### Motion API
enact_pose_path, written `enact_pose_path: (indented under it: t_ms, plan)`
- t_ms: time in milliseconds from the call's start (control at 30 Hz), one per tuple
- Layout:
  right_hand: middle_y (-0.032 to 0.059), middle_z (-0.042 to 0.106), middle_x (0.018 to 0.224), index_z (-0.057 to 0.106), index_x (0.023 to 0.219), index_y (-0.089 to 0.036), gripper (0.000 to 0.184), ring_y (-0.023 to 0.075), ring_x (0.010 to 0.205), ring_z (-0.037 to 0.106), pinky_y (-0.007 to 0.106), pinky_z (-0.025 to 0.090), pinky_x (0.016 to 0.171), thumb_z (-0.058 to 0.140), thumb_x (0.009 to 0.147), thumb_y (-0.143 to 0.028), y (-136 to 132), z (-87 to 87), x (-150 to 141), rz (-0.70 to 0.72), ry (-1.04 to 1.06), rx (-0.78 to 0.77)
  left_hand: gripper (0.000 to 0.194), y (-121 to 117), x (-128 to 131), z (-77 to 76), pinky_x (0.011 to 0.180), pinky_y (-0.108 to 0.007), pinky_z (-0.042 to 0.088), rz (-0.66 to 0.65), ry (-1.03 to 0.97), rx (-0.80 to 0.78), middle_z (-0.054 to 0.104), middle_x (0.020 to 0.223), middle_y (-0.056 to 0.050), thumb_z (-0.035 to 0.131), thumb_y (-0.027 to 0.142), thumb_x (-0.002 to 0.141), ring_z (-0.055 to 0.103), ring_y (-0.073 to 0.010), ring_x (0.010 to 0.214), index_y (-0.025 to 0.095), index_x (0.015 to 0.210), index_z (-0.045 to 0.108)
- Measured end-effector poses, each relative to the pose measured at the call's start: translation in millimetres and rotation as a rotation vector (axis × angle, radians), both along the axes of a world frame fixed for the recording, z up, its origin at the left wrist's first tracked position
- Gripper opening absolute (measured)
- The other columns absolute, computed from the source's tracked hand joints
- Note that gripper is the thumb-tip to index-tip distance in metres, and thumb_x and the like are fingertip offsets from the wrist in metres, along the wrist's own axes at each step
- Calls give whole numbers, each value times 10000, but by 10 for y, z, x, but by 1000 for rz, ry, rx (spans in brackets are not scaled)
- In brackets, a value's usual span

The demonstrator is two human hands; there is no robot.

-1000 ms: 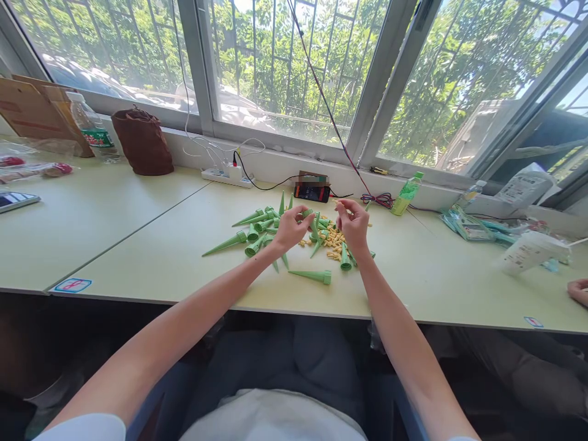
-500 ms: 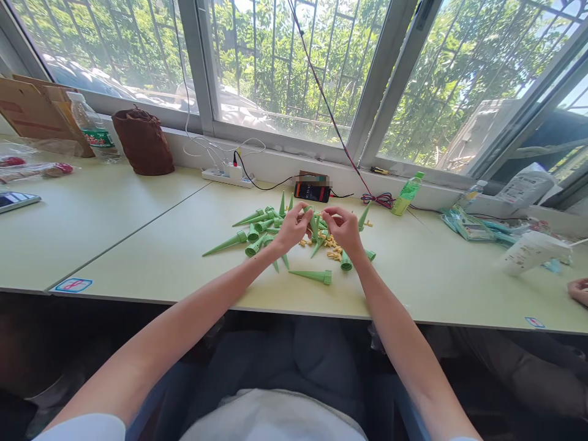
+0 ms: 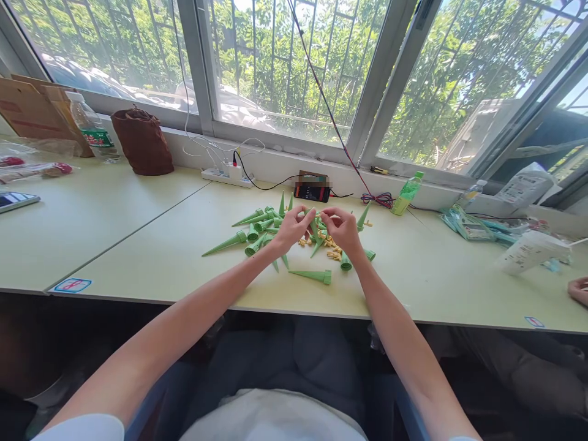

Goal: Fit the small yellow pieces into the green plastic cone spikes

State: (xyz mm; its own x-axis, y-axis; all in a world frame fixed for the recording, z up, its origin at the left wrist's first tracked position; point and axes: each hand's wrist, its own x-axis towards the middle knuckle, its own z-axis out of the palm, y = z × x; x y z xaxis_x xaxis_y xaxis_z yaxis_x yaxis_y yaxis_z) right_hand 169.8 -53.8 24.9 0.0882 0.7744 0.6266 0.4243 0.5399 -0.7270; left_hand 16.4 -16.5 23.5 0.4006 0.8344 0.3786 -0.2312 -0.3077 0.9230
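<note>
Over the middle of the table, my left hand (image 3: 294,228) is closed round a green plastic watering spike (image 3: 314,229), its narrow end pointing down. Close beside it on the right, my right hand (image 3: 340,228) is pinched at the spike's upper end, on what looks like a small yellow plastic piece, mostly hidden by the fingers. Several loose green spikes lie to the left, one of them a long spike (image 3: 225,244) pointing left. Nearer to me lies another single spike (image 3: 312,277). Small yellow plastic pieces (image 3: 334,252) are scattered beneath my hands.
A phone (image 3: 312,188) leans by the window ledge, near a power strip (image 3: 227,177) with cables. A green bottle (image 3: 408,193) and plastic packets (image 3: 468,222) stand to the right. At left are a brown bag (image 3: 142,142) and a bottle (image 3: 95,131). Another person's hand (image 3: 579,290) rests at the right edge.
My left thumb and fingers have shifted slightly over the top of the spike, closer to my right fingertips. The yellow bit at my right fingertips shows less now. The loose pieces lie as before.
</note>
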Motion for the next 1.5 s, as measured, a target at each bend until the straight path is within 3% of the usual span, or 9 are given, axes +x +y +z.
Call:
enact_pose_path:
  t_ms: [233,533,667,967,1233,1500]
  plan:
    - [19,617,745,658,861,-173,319,92,525,518,229,413,486,614,831,-487,17,-23,-5,-5,-23,17,414,9,2,-8,355,-188,415,-23,6,-15,630,667,-5,643,559,801,550,-80,456,174,766,494]
    - [30,635,757,657,863,-163,332,100,536,532,233,409,495,595,841,-488,23,-27,-2,-32,-68,23,395,3,10,-14,383,-187,450,-79,-52,-57,480,653,32,666,520,799,577,-90,510,167,760,494]
    - [33,637,746,651,858,-164,326,104,532,520,237,394,485,579,850,-482,13,-21,-16,-25,-75,17,383,6,8,-19,404,-186,441,-54,-23,-38,488,593,29,689,497,791,531,-73,464,151,742,533]
    - [58,664,787,659,856,-155,328,130,579,583,254,459,544,579,843,-474,10,-14,-20,-61,-74,23,328,-14,16,1,424,-203,477,-86,-85,-89,462,625,40,646,416,849,573,-96,525,172,735,458]
    - [44,647,739,654,836,-163,334,120,544,541,248,421,502,573,841,-487,-9,5,-41,-40,-95,3,355,-7,19,-12,425,-204,470,-64,-35,-46,511,633,20,692,463,800,544,-80,496,151,758,528]
    - [50,658,750,657,838,-161,317,131,559,565,253,432,520,567,846,-466,-1,-4,-24,-79,-103,11,312,-21,15,-2,431,-200,482,-106,-65,-88,471,627,40,639,411,854,567,-90,519,174,752,464]
